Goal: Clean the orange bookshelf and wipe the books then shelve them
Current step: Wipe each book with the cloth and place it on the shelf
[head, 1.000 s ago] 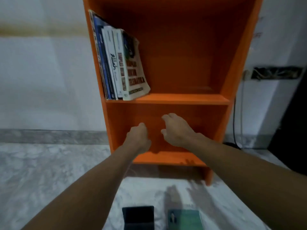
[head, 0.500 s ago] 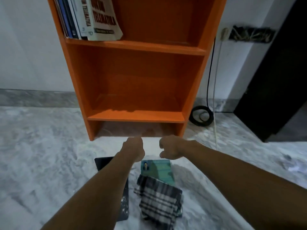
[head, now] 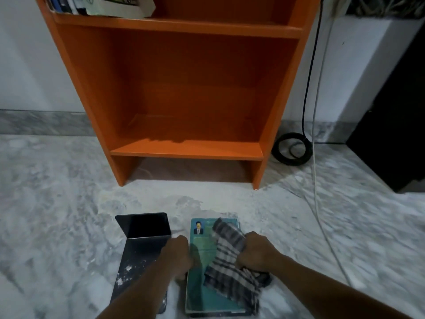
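Gripping a checked cloth in the right hand atop a teal book flat on the floor before the orange bookshelf, with left hand curled at the book's edge, hold unclear.

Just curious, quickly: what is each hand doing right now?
Left hand: curled at the teal book's edge; grip unclear.
Right hand: gripping the checked cloth.

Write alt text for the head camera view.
A person's right hand grips a checked cloth draped over a teal book on the marble floor; the left hand is at the book's left edge, beside a black bookend. Behind stands an orange bookshelf with a few books on its upper shelf.
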